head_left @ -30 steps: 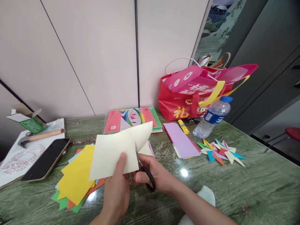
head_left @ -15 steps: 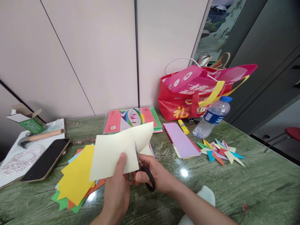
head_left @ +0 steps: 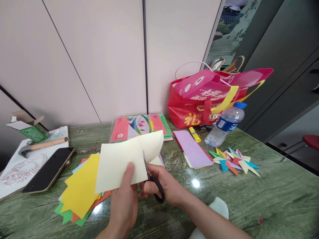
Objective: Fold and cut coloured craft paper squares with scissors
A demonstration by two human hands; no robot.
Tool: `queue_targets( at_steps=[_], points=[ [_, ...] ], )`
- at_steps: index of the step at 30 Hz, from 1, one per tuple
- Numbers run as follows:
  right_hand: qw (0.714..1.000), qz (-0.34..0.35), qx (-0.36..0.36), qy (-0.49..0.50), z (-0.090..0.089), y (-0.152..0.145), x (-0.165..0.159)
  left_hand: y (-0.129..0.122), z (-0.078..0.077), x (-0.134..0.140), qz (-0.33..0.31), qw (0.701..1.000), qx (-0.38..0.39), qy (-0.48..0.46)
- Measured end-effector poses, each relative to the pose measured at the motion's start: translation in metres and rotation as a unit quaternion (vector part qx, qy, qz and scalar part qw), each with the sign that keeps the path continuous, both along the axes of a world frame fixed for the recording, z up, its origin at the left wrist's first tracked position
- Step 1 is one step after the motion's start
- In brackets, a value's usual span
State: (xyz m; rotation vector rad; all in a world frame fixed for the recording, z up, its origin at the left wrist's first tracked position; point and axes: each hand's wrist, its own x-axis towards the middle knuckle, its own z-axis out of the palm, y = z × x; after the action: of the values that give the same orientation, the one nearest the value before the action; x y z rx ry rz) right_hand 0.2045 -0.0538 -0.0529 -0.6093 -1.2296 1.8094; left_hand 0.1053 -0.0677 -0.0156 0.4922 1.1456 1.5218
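Note:
A cream sheet of paper [head_left: 117,159] is pinched in my left hand [head_left: 126,199], thumb on top and fingers underneath. My right hand [head_left: 163,184] grips black-handled scissors [head_left: 159,189], whose blades sit in a cut running up from the sheet's near edge. Right of the cut, the paper curls upward. Below and left of the sheet lies a fanned stack of coloured paper [head_left: 82,186], yellow on top. Part of another cream piece [head_left: 157,161] shows behind my right hand.
Behind the sheet lies a coloured-paper pack [head_left: 139,124]. To the right are lilac strips [head_left: 191,149], a glue stick [head_left: 194,134], a water bottle [head_left: 225,124], a folded paper star [head_left: 235,159] and a red bag [head_left: 184,106]. At left are a phone [head_left: 48,169], a hammer [head_left: 47,144] and beads [head_left: 23,169].
Almost nothing differs. The cream sheet has shifted very slightly, while both hands and the scissors keep nearly the same position.

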Motion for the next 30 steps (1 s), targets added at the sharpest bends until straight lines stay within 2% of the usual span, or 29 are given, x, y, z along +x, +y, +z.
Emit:
queue_targets(
  at_steps=[24,30],
  points=[
    [1.0,-0.008,-0.013,0.019,-0.0005,-0.0004,-0.0014,-0.0036,-0.0009,0.0009,-0.004,1.0,-0.013,-0.004],
    [1.0,-0.014,-0.002,0.015,-0.0006,-0.0004,-0.0015,-0.005,-0.0013,0.0028,0.021,1.0,-0.002,0.001]
  ],
)
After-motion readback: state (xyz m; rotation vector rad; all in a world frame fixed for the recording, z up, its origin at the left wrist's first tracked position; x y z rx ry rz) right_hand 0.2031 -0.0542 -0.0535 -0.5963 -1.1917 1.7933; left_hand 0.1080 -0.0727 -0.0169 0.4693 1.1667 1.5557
